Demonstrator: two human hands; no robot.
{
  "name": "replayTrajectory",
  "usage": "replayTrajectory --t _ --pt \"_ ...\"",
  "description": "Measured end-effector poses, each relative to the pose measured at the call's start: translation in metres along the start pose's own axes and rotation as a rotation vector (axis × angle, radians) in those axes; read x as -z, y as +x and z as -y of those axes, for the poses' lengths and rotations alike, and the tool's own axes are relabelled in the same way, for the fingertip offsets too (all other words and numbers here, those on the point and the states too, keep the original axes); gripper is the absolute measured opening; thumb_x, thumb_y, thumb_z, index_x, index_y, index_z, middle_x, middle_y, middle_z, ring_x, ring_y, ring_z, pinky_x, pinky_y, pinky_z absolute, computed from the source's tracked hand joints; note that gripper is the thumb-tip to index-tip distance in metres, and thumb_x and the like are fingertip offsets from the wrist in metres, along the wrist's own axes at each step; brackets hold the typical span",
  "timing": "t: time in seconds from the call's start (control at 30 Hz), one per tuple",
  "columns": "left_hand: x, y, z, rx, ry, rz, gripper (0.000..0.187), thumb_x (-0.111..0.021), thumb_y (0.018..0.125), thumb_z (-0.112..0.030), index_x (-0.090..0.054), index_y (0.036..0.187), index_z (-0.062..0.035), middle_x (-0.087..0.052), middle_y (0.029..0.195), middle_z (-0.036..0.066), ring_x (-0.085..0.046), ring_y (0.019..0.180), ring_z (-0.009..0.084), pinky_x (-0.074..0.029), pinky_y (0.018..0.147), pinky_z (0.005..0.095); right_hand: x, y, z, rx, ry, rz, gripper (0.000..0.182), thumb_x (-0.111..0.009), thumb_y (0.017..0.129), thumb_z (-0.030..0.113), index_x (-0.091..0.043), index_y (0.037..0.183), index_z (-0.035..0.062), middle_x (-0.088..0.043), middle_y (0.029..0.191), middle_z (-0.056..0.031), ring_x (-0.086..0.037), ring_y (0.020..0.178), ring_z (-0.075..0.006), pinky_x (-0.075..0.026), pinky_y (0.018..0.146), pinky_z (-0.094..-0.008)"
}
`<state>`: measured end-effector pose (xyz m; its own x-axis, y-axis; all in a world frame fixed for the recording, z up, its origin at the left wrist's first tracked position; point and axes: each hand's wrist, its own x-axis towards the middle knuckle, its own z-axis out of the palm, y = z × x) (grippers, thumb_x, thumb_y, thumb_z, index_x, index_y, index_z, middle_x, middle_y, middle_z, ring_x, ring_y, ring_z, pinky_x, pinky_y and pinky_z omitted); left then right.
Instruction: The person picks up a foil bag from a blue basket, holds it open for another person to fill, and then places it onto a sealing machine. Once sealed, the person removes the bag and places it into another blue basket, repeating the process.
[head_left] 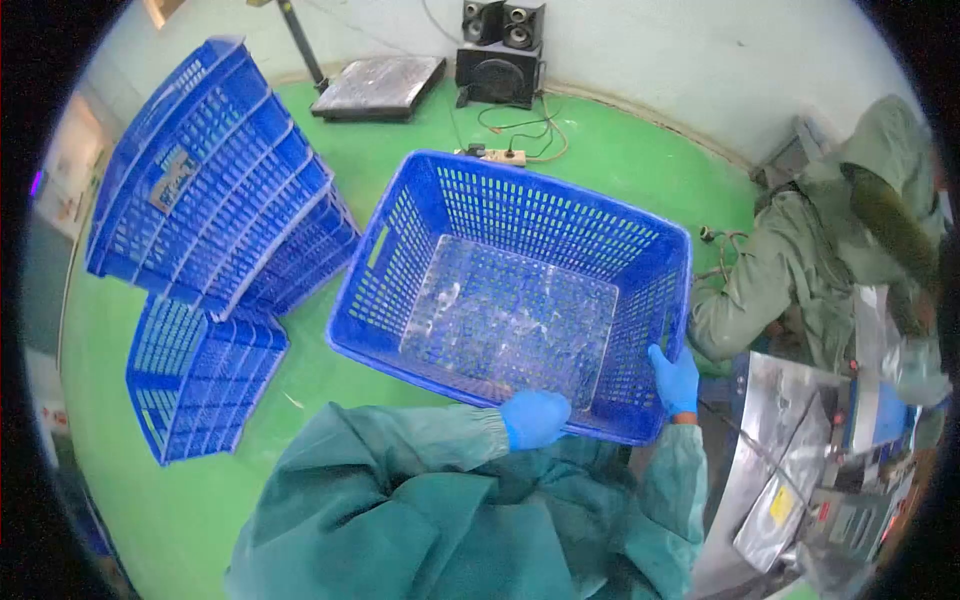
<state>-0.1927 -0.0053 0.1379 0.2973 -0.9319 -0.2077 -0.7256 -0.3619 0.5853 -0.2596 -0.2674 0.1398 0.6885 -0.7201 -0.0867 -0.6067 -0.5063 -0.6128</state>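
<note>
A large blue perforated plastic crate (500, 225) is in front of me, its open top facing up. White residue and small scraps cling to its bottom. My left hand (537, 418), in a blue glove, is closed over the near rim, fingers curled over the edge. At the near right corner my right hand (676, 380), also gloved in blue, grips the crate's right side by the handle slot. Some of the right fingers are hidden behind the crate wall. Both my sleeves are green.
Stacked blue crates (225, 180) stand at the left, with another crate (205, 375) tilted below them. A platform scale (380, 85), speakers (500, 60) and a power strip (495, 156) with cables lie beyond. A person in green (790, 260) and a metal machine (780, 450) are at right.
</note>
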Motion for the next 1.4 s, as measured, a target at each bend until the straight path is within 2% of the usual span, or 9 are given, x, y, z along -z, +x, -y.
replayTrajectory --t 0.37,0.63,0.73,0.8,0.9,1.03,1.23,1.3,1.4 --pt "0.039 -0.019 -0.043 0.305 -0.034 0.034 0.021 -0.054 0.073 -0.018 -0.066 0.075 -0.0020 -0.063 0.077 0.018 -0.063 0.072 0.0335 -0.051 0.064 0.0447 -0.009 0.053 -0.016 0.068 0.186 0.125 0.023 -0.058 0.084 0.019 -0.061 0.091 -0.0022 -0.054 0.070 -0.0015 -0.045 0.064 -0.0102 -0.040 0.059 -0.0291" --pt "0.116 -0.200 -0.058 0.219 -0.020 -0.390 0.014 -0.059 0.069 -0.019 -0.061 0.076 -0.0074 -0.061 0.075 0.011 -0.061 0.071 0.0323 -0.047 0.063 0.0445 0.102 -0.079 0.235 0.083 0.231 0.298 0.026 -0.056 0.075 0.012 -0.059 0.095 -0.0042 -0.058 0.077 -0.0068 -0.050 0.070 -0.0179 -0.043 0.065 -0.0329" --pt "0.137 -0.271 -0.081 0.342 -0.252 -0.449 0.018 -0.060 0.071 -0.021 -0.062 0.085 -0.0095 -0.062 0.079 0.009 -0.060 0.077 0.0315 -0.046 0.070 0.0448 0.091 -0.121 0.283 0.238 0.489 -0.080 0.022 -0.056 0.070 0.011 -0.060 0.086 -0.0038 -0.059 0.073 -0.0125 -0.051 0.067 -0.0222 -0.044 0.065 -0.0356" --pt "0.190 -0.332 -0.099 0.390 -0.198 -0.494 0.019 -0.061 0.072 -0.021 -0.062 0.087 -0.0102 -0.062 0.081 0.009 -0.059 0.079 0.0310 -0.046 0.071 0.0444 0.125 -0.158 0.363 0.309 -0.247 0.234 0.024 -0.059 0.067 0.013 -0.059 0.083 -0.0047 -0.057 0.069 -0.0171 -0.051 0.068 -0.0254 -0.044 0.070 -0.0356" --pt "0.248 -0.418 -0.135 0.434 -0.206 -0.398 0.021 -0.060 0.075 -0.022 -0.063 0.092 -0.0111 -0.062 0.085 0.008 -0.059 0.083 0.0303 -0.045 0.074 0.0437 0.140 -0.222 0.461 0.072 -0.031 0.316 0.029 -0.062 0.063 0.013 -0.059 0.086 -0.0054 -0.057 0.068 -0.0194 -0.052 0.070 -0.0268 -0.045 0.073 -0.0362" --pt "0.309 -0.515 -0.168 0.512 -0.184 -0.476 0.017 -0.059 0.072 -0.023 -0.061 0.085 -0.0120 -0.059 0.077 0.007 -0.058 0.081 0.0281 -0.044 0.073 0.0410 0.140 -0.267 0.556 0.697 0.035 0.101 0.038 -0.065 0.056 0.009 -0.058 0.090 -0.0068 -0.061 0.078 -0.0149 -0.053 0.069 -0.0297 -0.046 0.067 -0.0384" --pt "0.345 -0.613 -0.193 0.432 0.161 -0.734 0.013 -0.058 0.061 -0.025 -0.056 0.074 -0.0217 -0.048 0.067 -0.004 -0.050 0.071 0.0144 -0.037 0.062 0.0317 0.168 -0.343 0.717 0.090 0.309 0.676 0.035 -0.058 0.061 0.001 -0.059 0.096 -0.0042 -0.060 0.084 -0.0050 -0.055 0.072 -0.0143 -0.046 0.065 -0.0276" --pt "0.336 -0.642 -0.192 0.506 -1.013 -1.099 0.010 -0.056 0.063 -0.025 -0.055 0.073 -0.0240 -0.046 0.066 -0.005 -0.049 0.071 0.0141 -0.037 0.063 0.0336 0.156 -0.359 0.737 0.045 0.591 0.836 0.028 -0.062 0.064 0.000 -0.057 0.092 -0.0036 -0.057 0.078 -0.0046 -0.055 0.062 -0.0154 -0.045 0.055 -0.0282" --pt "0.423 -0.726 -0.192 0.714 0.600 -0.420 0.014 -0.054 0.064 -0.026 -0.055 0.078 -0.0261 -0.045 0.070 -0.006 -0.048 0.070 0.0147 -0.038 0.065 0.0377 0.134 -0.408 0.772 -0.097 0.798 0.969 0.029 -0.058 0.062 0.000 -0.057 0.091 -0.0016 -0.058 0.079 -0.0046 -0.054 0.067 -0.0139 -0.046 0.062 -0.0267"
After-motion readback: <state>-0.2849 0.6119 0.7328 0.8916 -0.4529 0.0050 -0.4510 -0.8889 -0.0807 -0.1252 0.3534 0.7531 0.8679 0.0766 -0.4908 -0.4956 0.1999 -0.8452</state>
